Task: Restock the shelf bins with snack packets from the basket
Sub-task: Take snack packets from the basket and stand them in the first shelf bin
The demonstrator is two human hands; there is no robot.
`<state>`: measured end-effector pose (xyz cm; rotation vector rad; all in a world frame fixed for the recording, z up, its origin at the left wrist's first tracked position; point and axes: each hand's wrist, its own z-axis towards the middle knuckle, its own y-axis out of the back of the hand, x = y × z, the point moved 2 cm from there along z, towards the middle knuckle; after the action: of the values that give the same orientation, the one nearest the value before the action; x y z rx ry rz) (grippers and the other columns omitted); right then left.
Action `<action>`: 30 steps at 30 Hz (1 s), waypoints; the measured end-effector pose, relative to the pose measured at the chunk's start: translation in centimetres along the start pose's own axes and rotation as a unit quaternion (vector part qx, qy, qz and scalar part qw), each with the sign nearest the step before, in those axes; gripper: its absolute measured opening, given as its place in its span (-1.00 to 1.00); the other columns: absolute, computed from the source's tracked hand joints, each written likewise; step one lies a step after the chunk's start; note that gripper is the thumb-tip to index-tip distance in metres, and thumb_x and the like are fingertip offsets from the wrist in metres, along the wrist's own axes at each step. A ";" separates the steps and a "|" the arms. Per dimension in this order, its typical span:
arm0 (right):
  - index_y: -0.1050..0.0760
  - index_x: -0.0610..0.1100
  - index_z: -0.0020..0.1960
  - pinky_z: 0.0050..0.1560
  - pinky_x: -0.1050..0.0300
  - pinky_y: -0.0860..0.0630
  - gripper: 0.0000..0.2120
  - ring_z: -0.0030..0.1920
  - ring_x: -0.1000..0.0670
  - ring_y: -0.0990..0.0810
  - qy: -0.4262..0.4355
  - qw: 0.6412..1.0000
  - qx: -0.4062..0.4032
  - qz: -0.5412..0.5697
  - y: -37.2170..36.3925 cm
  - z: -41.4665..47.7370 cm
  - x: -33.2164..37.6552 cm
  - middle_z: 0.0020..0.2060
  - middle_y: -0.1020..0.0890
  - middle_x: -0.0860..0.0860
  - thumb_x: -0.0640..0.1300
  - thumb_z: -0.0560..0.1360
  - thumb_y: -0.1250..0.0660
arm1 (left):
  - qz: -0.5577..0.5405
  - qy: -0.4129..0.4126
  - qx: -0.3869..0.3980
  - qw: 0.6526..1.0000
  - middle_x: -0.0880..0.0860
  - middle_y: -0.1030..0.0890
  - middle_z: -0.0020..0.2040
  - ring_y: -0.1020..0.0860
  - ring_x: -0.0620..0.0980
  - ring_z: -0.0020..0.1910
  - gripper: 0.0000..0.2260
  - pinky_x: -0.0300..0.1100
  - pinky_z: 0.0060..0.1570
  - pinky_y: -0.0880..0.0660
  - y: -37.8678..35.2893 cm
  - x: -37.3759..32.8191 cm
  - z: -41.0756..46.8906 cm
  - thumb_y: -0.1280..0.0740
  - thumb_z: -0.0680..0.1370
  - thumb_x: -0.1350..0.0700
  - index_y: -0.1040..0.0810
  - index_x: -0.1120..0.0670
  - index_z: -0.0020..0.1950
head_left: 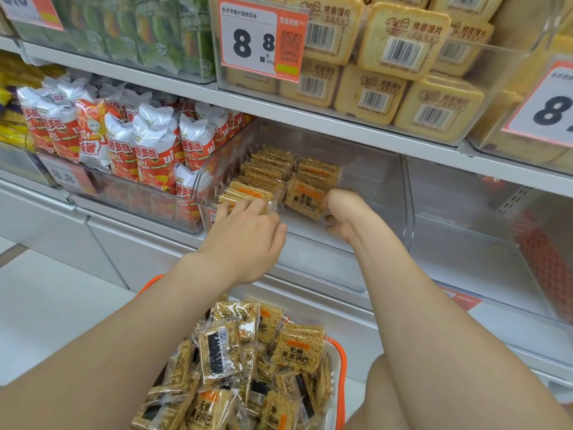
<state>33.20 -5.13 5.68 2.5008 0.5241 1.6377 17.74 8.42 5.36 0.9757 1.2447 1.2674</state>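
Filling the bin (376, 193), the left hand (248, 226) lays loose fingers on one row (263, 170) while the right hand (342, 212) grips a packet (305, 197) beside it, and the basket (341, 366) below holds lots more to move.

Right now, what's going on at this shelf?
A person is restocking a clear shelf bin. The left hand rests on the left row of packets. The right hand grips the front packet of the right row. The orange basket below holds a heap of loose packets.
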 end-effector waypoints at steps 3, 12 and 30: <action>-0.37 -0.14 0.35 -0.05 0.06 -0.45 -0.75 -0.22 -0.04 -0.39 0.024 0.999 -0.023 -0.024 0.7 0.0 -0.4 -0.11 -0.46 -0.07 -0.21 0.69 -0.10 | -0.018 -0.003 -0.005 1.000 0.04 -0.45 0.35 -0.41 0.11 0.39 -0.61 0.18 0.48 -0.24 0.3 -0.1 -0.4 -0.02 0.73 -0.14 -0.55 -0.01 0.30; -0.59 -0.23 0.19 0.03 0.09 -0.52 -0.71 -0.02 -0.16 -0.58 0.275 0.926 -0.114 -0.233 1.7 -4.6 0.4 0.05 -0.65 -0.14 -0.28 0.57 -0.18 | -0.037 -0.049 -0.154 0.986 0.00 -0.39 0.06 -0.34 0.06 0.04 -0.87 -0.03 -0.03 -0.38 2.2 -0.7 -2.8 -0.31 0.55 0.05 -0.48 0.00 0.09; -0.51 -0.08 0.42 0.26 -0.18 -0.59 -0.57 0.29 -0.18 -0.59 0.201 0.593 0.325 -0.709 -3.2 -15.1 -9.6 0.33 -0.58 -0.09 -0.18 0.58 -0.16 | 0.080 -0.109 0.488 0.862 0.03 -0.39 0.50 -0.50 0.12 0.37 -0.49 -0.11 0.08 -0.50 -7.0 -2.9 -11.9 -0.53 0.52 0.25 -0.56 -0.05 0.44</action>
<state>15.32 -6.90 2.74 0.8068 2.5592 1.1487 7.30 3.35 -2.69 1.9122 1.6646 0.5412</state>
